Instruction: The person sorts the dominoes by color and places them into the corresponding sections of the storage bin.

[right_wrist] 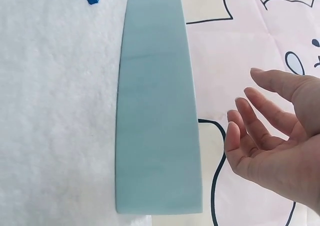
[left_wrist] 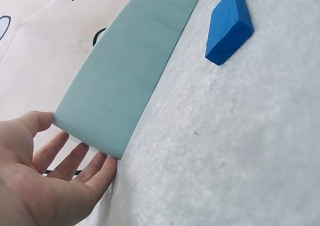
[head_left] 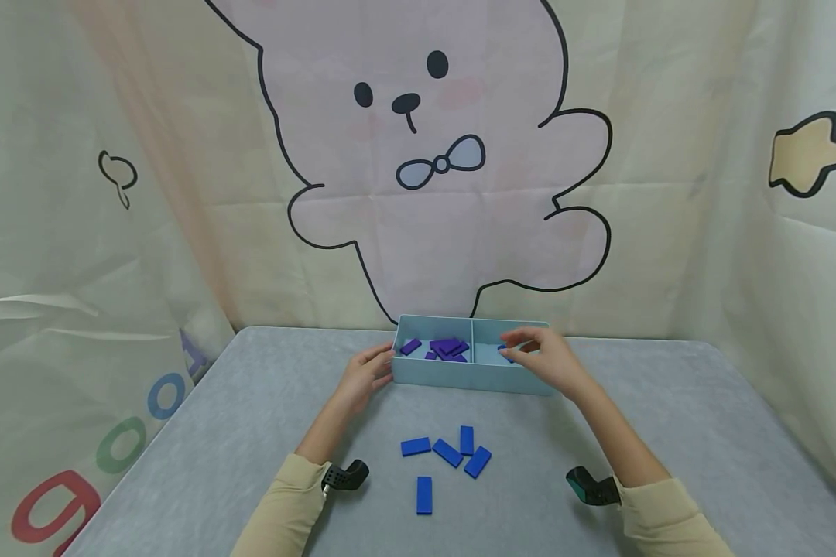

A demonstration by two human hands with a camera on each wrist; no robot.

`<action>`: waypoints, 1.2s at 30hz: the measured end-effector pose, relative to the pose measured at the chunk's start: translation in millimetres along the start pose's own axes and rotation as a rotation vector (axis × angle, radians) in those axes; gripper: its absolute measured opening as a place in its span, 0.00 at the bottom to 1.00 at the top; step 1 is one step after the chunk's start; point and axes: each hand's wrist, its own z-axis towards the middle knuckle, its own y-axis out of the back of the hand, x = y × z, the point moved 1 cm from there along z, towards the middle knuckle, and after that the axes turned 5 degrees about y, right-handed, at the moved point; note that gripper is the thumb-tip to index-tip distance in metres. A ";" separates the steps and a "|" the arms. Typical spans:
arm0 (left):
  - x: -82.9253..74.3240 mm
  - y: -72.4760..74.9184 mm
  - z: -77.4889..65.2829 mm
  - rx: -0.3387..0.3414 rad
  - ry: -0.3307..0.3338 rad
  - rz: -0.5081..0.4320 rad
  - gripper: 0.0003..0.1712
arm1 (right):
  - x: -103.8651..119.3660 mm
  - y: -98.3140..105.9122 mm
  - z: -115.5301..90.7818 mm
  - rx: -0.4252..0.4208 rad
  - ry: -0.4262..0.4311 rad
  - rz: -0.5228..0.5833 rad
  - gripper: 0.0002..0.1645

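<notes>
A pale teal tray (head_left: 470, 376) with two compartments stands at the back of the table. My left hand (head_left: 368, 377) touches its left end, with fairly straight fingertips along the end wall and the thumb at the top corner in the left wrist view. Above the right compartment hovers my right hand (head_left: 545, 357), its fingers loosely bent and nothing between them in the right wrist view. Just under those fingertips a blue block (head_left: 503, 351) shows in that compartment, partly hidden by the hand. Several purple blocks (head_left: 447, 347) lie in the left compartment.
Several blue blocks (head_left: 448, 453) are scattered on the grey cloth-covered table (head_left: 202, 464) in front of the tray, between my forearms. One blue block (head_left: 424, 495) lies nearer to me than the others. Behind the tray hangs a printed curtain (head_left: 501, 232).
</notes>
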 end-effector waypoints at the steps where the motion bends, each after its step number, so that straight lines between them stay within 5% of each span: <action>1: 0.1 0.0 0.0 0.000 0.001 -0.001 0.29 | -0.6 -1.1 -1.6 -0.001 0.004 0.002 0.19; 24: 1.5 0.2 -0.9 -0.001 -0.004 0.003 0.28 | 2.5 -25.4 -37.4 0.103 0.098 0.071 0.21; 36: 1.4 -0.5 -0.4 -0.003 0.001 0.002 0.29 | 5.7 -36.6 -50.2 0.163 0.076 0.153 0.20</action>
